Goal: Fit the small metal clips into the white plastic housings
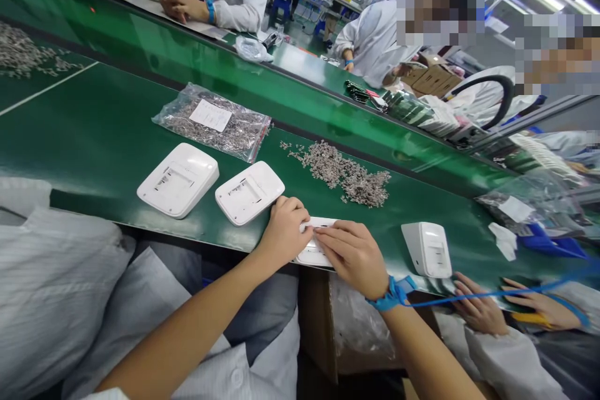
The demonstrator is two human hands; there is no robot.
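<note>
A white plastic device casing [313,255] lies at the front edge of the green bench, partly covered by both hands. My left hand [287,230] is closed on its left side, fingers bent and thumb near the upper part. My right hand [355,257], with a blue wrist strap [392,293], has its fingertips pressed together over the casing's upper middle. Whatever is between them is hidden. Left of my hands, a similar white casing [250,192] lies with its recessed side up, and another casing [179,180] sits beyond it.
Loose small metal parts [344,172] are heaped behind my hands. A clear bag [213,122] of similar parts lies behind the casings. Another casing [427,250] stands to the right, near a co-worker's hand [480,306]. A blue cord [487,293] runs right from my wrist. A green barrier [300,100] borders the bench.
</note>
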